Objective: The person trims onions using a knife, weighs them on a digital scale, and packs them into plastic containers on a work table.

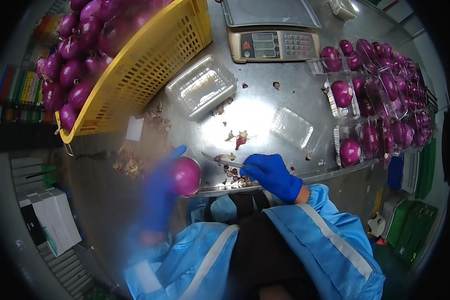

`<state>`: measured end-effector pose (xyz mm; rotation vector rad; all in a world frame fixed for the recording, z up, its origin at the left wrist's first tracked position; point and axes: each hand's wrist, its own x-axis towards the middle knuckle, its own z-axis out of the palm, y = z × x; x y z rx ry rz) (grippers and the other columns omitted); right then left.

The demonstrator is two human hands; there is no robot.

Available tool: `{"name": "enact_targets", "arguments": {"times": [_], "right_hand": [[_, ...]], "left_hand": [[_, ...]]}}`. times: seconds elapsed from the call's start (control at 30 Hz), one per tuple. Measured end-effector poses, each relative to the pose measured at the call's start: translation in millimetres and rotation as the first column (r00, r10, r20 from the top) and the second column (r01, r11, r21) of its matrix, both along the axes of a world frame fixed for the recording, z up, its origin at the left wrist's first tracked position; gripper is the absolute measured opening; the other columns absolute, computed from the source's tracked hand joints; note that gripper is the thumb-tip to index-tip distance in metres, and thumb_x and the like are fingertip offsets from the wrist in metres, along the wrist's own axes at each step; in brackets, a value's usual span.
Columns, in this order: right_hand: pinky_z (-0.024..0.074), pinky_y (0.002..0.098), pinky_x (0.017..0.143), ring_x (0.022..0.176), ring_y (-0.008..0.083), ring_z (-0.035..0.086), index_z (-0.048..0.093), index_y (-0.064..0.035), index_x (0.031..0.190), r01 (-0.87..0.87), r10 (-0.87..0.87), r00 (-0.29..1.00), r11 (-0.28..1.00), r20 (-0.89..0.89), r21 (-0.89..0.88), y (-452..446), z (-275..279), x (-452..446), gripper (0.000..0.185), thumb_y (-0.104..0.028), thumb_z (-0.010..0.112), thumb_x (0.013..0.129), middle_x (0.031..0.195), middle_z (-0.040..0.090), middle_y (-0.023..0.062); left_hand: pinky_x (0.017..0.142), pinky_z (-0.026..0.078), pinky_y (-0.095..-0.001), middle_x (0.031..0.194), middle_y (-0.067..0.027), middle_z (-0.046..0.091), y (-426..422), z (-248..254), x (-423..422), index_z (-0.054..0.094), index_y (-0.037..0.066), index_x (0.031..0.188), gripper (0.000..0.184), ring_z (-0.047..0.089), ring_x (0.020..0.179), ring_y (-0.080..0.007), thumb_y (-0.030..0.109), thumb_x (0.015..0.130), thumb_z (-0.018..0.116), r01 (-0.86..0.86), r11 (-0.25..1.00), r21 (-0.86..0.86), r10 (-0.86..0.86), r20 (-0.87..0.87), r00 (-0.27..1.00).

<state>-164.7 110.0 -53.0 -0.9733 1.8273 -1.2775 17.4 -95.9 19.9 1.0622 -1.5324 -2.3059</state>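
In a blue glove, my left hand [161, 186] is closed around a red onion [186, 176] by the table's near edge; a blur covers part of that hand. My right hand [274, 175], gloved in blue too, grips a small knife [220, 161] whose blade points left toward the onion, a little apart from it. Beneath and around the blade lie onion scraps [231, 174] and bits of skin. Further in on the metal table is a clear plastic tray [292, 127], to the upper right of my right hand.
A yellow crate [140, 65] heaped with red onions [80, 60] stands at the left. Stacked clear trays [202, 86] sit beside it. A scale [272, 45] is at the back. Packed onion trays [342, 95] line the right side. Dry skins [130, 162] lie near the left edge.
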Motion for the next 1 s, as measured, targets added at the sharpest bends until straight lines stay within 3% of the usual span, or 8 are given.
{"name": "enact_targets", "arguments": {"times": [0.13,0.2,0.27,0.33,0.4,0.67,0.83,1.0], "right_hand": [[0.0489,0.0326,0.054,0.059,0.0224,0.064,0.066,-0.012,0.086,0.048,-0.071,0.983,0.99,-0.171,-0.134,-21,21,1,0.024,-0.036,0.065,0.086,0.067,0.063,0.0049],[0.0477,0.0317,0.053,0.058,0.0221,0.063,0.066,-0.0127,0.088,-0.046,-0.005,0.927,0.991,-0.376,-0.126,-23,43,-1,0.03,-0.043,0.065,0.084,0.067,0.061,0.0043],[0.0462,0.0291,0.051,0.057,0.0219,0.061,0.067,-0.0136,0.093,-0.192,0.134,0.796,0.981,-0.59,-0.037,-26,58,-3,0.037,-0.048,0.068,0.079,0.069,0.06,0.0038],[0.045,0.0306,0.05,0.058,0.0213,0.061,0.067,-0.0152,0.091,-0.201,0.154,0.737,0.98,-0.658,0.004,-30,57,-2,0.042,-0.054,0.066,0.076,0.067,0.058,0.0036],[0.0449,0.0326,0.048,0.057,0.0211,0.061,0.066,-0.0159,0.087,-0.205,0.181,0.716,0.978,-0.674,0.045,-31,54,-3,0.044,-0.058,0.064,0.076,0.067,0.057,0.0033],[0.0479,0.0353,0.051,0.061,0.0223,0.063,0.064,-0.0147,0.079,-0.261,0.217,0.747,0.965,-0.629,0.023,-30,51,-9,0.04,-0.054,0.06,0.082,0.066,0.058,0.0053],[0.0487,0.0329,0.058,0.068,0.0225,0.064,0.068,-0.0152,0.098,-0.175,0.208,0.867,0.978,-0.453,0.114,16,-58,-4,0.028,-0.038,0.069,0.082,0.08,0.062,0.0057],[0.0519,0.0337,0.082,0.092,0.0283,0.067,0.062,-0.009,0.117,-0.167,0.157,0.984,0.978,0.088,0.123,-14,-4,0,0.049,-0.04,0.073,0.081,0.1,0.068,0.0124]], "left_hand": [[0.087,0.053,-0.0571,0.136,-0.0271,0.04,17,-42,17,0.024,0.0,0.144,0.101,0.052,0.115,-0.0432,0.068,0.078,0.06,-0.172,0.579,0.797,0.379,-0.076,0.922],[0.093,0.051,-0.0396,0.136,-0.0207,0.041,24,-50,13,0.03,0.005,0.143,0.08,0.055,0.112,-0.0271,0.05,0.085,0.063,-0.059,0.831,0.553,0.18,-0.166,0.97],[0.093,0.049,-0.0573,0.136,-0.03,0.037,37,-38,4,0.023,-0.003,0.143,0.1,0.048,0.12,-0.042,0.066,0.08,0.06,-0.189,0.584,0.789,0.48,-0.148,0.865],[0.098,0.047,-0.042,0.139,-0.0249,0.035,48,-34,-2,0.021,0.001,0.144,0.088,0.052,0.116,-0.0294,0.05,0.085,0.063,-0.01,0.951,0.308,0.039,-0.089,0.995],[0.104,0.043,-0.0464,0.139,-0.0239,0.035,50,-20,-5,0.02,0.001,0.143,0.086,0.048,0.121,-0.0346,0.048,0.086,0.064,-0.114,0.488,0.865,0.431,-0.126,0.893],[0.1,0.044,-0.0534,0.134,-0.0284,0.041,51,-26,1,0.031,-0.004,0.137,0.082,0.047,0.12,-0.0415,0.055,0.086,0.058,0.04,0.365,0.93,0.383,-0.189,0.904],[0.088,0.054,-0.0466,0.129,-0.0306,0.045,29,-47,26,0.033,-0.005,0.137,0.081,0.055,0.107,-0.0422,0.047,0.085,0.064,-0.117,0.488,0.865,0.436,-0.125,0.891],[0.092,0.052,-0.0468,0.129,-0.03,0.047,27,-36,27,0.035,-0.006,0.136,0.071,0.053,0.115,-0.0443,0.034,0.085,0.064,-0.36,0.726,0.586,0.481,-0.06,0.874]]}}
